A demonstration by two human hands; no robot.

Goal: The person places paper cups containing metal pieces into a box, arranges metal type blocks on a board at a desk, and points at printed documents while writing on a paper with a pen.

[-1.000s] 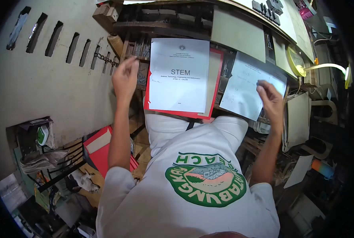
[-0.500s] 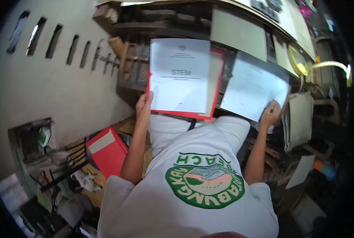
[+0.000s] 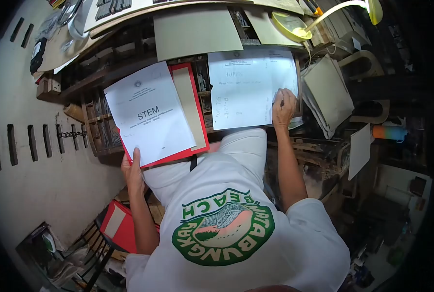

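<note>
My left hand [image 3: 133,170] grips the lower left corner of a red folder [image 3: 201,117] and the white STEM sheet [image 3: 148,114] on it, thumb on top. A beige strip shows along the folder's right side. My right hand [image 3: 283,108] is at the right edge of a second white sheet [image 3: 241,90] with handwriting on it, its fingers curled round a small dark thing, too small to make out. This sheet lies to the right of the folder, above my lap.
A wooden compartment tray [image 3: 97,121] lies under the papers. Beyond are a beige board [image 3: 197,34] and a yellow lamp [image 3: 295,29]. A stack of pale folders [image 3: 326,95] leans at right. Another red folder [image 3: 119,226] is on a chair at lower left.
The view has turned, so both papers appear further left. The STEM sheet now looks tilted and the handwritten one straighter. My hands remain at the same papers.
</note>
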